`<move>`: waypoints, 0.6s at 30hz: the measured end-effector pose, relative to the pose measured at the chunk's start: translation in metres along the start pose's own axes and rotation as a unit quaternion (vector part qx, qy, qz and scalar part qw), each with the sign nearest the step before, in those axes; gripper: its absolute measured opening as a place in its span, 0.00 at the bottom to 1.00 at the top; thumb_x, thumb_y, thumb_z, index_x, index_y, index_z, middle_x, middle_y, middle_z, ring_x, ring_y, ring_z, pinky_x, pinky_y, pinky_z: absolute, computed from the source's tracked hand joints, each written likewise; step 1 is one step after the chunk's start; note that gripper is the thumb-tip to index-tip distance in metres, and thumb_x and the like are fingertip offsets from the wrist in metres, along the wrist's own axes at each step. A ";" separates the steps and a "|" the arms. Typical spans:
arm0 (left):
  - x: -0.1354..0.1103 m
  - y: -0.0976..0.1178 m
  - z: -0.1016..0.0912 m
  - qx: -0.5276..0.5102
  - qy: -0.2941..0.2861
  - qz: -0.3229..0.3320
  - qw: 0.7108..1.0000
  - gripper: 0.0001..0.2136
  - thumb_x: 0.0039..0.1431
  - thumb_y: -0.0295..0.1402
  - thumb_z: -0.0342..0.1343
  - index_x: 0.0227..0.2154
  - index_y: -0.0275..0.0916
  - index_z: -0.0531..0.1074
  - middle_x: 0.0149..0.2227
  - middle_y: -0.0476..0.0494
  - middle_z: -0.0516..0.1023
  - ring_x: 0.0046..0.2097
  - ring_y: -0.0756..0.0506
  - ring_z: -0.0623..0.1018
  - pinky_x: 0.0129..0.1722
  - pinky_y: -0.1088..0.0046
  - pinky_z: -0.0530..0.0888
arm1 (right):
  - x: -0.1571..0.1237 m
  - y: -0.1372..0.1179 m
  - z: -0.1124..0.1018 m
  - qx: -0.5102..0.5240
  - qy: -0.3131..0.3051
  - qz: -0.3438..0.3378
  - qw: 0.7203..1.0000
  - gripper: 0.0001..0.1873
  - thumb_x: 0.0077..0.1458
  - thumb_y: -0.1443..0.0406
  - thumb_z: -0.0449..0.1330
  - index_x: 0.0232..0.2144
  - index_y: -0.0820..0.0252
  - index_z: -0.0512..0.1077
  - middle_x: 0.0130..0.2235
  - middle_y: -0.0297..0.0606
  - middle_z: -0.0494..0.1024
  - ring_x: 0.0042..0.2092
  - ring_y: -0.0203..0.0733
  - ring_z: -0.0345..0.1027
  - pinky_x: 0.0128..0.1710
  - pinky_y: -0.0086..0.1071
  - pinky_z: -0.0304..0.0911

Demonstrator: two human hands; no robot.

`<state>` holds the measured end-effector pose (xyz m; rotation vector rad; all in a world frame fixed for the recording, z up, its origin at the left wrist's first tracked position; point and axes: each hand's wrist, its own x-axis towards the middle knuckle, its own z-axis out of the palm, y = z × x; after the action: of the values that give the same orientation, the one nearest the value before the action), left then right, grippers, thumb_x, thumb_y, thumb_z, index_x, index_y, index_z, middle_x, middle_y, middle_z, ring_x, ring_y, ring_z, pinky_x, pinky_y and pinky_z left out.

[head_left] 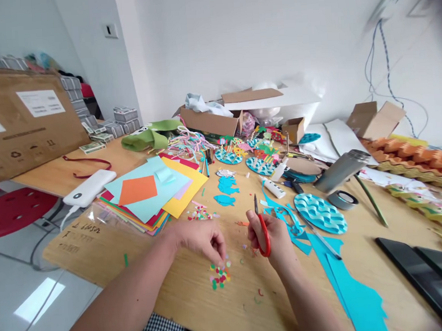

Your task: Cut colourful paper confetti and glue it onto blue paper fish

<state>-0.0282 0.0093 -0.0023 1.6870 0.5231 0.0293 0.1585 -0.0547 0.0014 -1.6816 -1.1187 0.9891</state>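
Note:
My right hand (268,237) is closed around red-handled scissors (262,229), whose short dark blades point up and away from me. My left hand (203,239) hangs over a small heap of coloured paper bits (220,275) on the wooden table (193,308), with its fingertips pinched together just above the heap. Whether they hold one of the bits I cannot make out. Turquoise paper scraps (343,283) lie just right of my right wrist.
A stack of coloured paper sheets (151,195) lies to the left, beside a white power bank (90,188). A turquoise woven paper disc (320,213), a tape roll (342,199), a metal flask (341,171), a glue stick (273,187) and cardboard boxes (210,121) crowd the back. A dark tablet (425,272) sits at the right.

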 end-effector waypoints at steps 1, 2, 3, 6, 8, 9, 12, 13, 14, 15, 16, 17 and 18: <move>0.000 0.000 0.002 0.034 -0.022 -0.003 0.999 0.03 0.41 0.29 0.62 0.18 0.42 0.79 0.18 0.51 0.75 0.21 0.50 0.68 0.22 0.76 0.62 | 0.000 -0.001 0.000 0.000 0.001 -0.001 1.000 0.30 0.46 0.39 0.58 0.17 0.59 0.64 0.15 0.33 0.68 0.14 0.31 0.59 0.12 0.24 0.52; 0.000 -0.001 0.004 0.069 -0.038 -0.004 0.997 0.04 0.41 0.28 0.62 0.17 0.43 0.78 0.17 0.52 0.74 0.20 0.50 0.67 0.21 0.76 0.61 | -0.001 -0.001 -0.001 -0.002 0.002 -0.003 1.000 0.30 0.46 0.39 0.58 0.16 0.59 0.64 0.15 0.33 0.68 0.14 0.31 0.59 0.12 0.23 0.52; 0.001 -0.002 0.005 0.102 -0.051 -0.003 0.994 0.05 0.41 0.27 0.62 0.16 0.43 0.77 0.16 0.52 0.73 0.20 0.50 0.67 0.20 0.76 0.61 | -0.001 -0.001 -0.001 -0.004 0.000 -0.005 1.000 0.30 0.46 0.39 0.58 0.16 0.59 0.64 0.15 0.33 0.68 0.14 0.31 0.59 0.12 0.23 0.52; 0.005 -0.007 0.008 0.175 -0.069 -0.005 0.982 0.06 0.41 0.25 0.61 0.15 0.43 0.77 0.17 0.53 0.74 0.21 0.49 0.69 0.21 0.76 0.61 | 0.000 0.000 -0.001 -0.008 -0.007 -0.010 1.000 0.30 0.45 0.39 0.58 0.16 0.59 0.64 0.14 0.33 0.67 0.14 0.31 0.60 0.11 0.23 0.52; 0.007 -0.009 0.007 0.199 -0.078 -0.017 0.977 0.05 0.42 0.25 0.61 0.19 0.42 0.78 0.18 0.53 0.75 0.22 0.49 0.71 0.22 0.77 0.63 | 0.001 0.001 -0.002 -0.003 -0.007 -0.013 1.000 0.30 0.44 0.39 0.59 0.17 0.59 0.65 0.13 0.32 0.66 0.13 0.32 0.59 0.11 0.23 0.51; 0.007 -0.009 0.007 0.209 -0.080 -0.026 0.974 0.05 0.43 0.25 0.60 0.21 0.41 0.79 0.19 0.53 0.75 0.22 0.50 0.71 0.22 0.78 0.63 | 0.001 0.001 -0.002 0.000 -0.006 -0.014 1.000 0.30 0.44 0.39 0.59 0.17 0.59 0.65 0.13 0.31 0.65 0.13 0.32 0.59 0.11 0.23 0.51; 0.008 -0.008 0.005 0.232 -0.074 -0.046 0.969 0.05 0.43 0.25 0.60 0.25 0.38 0.79 0.20 0.54 0.75 0.23 0.52 0.70 0.23 0.80 0.63 | 0.001 0.002 -0.002 0.008 -0.015 -0.014 1.000 0.30 0.43 0.40 0.61 0.15 0.59 0.64 0.12 0.31 0.66 0.13 0.31 0.59 0.10 0.23 0.50; 0.008 -0.008 0.004 0.236 -0.064 -0.046 0.968 0.06 0.44 0.25 0.60 0.26 0.38 0.80 0.20 0.54 0.75 0.23 0.52 0.70 0.23 0.80 0.64 | 0.001 0.001 -0.002 0.009 -0.022 -0.015 1.000 0.29 0.43 0.41 0.62 0.15 0.59 0.64 0.13 0.31 0.66 0.13 0.31 0.59 0.10 0.22 0.50; 0.008 -0.008 0.005 0.238 -0.052 -0.046 0.969 0.06 0.45 0.25 0.61 0.27 0.37 0.80 0.21 0.53 0.75 0.23 0.52 0.70 0.23 0.80 0.64 | 0.000 0.001 -0.001 0.010 -0.029 -0.016 0.999 0.28 0.43 0.42 0.63 0.15 0.60 0.64 0.13 0.32 0.67 0.13 0.31 0.59 0.11 0.22 0.50; 0.009 -0.007 0.005 0.237 -0.036 -0.043 0.970 0.06 0.46 0.26 0.61 0.29 0.37 0.80 0.21 0.53 0.76 0.23 0.52 0.71 0.24 0.79 0.64 | 0.000 0.001 -0.001 0.011 -0.036 -0.017 0.999 0.28 0.43 0.43 0.64 0.15 0.60 0.65 0.13 0.32 0.68 0.14 0.31 0.60 0.11 0.22 0.51; 0.009 -0.007 0.006 0.239 -0.014 -0.040 0.970 0.06 0.47 0.27 0.61 0.30 0.37 0.80 0.22 0.52 0.77 0.24 0.51 0.71 0.24 0.79 0.64 | 0.000 0.001 -0.001 0.012 -0.040 -0.018 0.999 0.27 0.42 0.44 0.65 0.15 0.60 0.65 0.14 0.32 0.68 0.14 0.31 0.61 0.12 0.22 0.52; 0.010 -0.006 0.007 0.248 0.012 -0.036 0.968 0.07 0.49 0.28 0.61 0.31 0.37 0.81 0.23 0.51 0.78 0.25 0.51 0.72 0.24 0.79 0.64 | -0.001 0.001 0.000 0.013 -0.042 -0.018 0.999 0.27 0.42 0.44 0.65 0.15 0.60 0.65 0.14 0.32 0.69 0.14 0.31 0.61 0.12 0.22 0.52; 0.010 -0.006 0.009 0.266 0.039 -0.027 0.963 0.06 0.50 0.28 0.60 0.32 0.38 0.81 0.24 0.50 0.79 0.26 0.50 0.74 0.25 0.78 0.65 | -0.001 0.001 0.000 0.016 -0.042 -0.018 0.999 0.27 0.42 0.45 0.66 0.15 0.60 0.65 0.14 0.31 0.69 0.14 0.31 0.61 0.12 0.22 0.53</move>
<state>-0.0184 0.0050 -0.0121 2.2021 0.6787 -0.0934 0.1588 -0.0555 0.0008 -1.6017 -1.1771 1.0582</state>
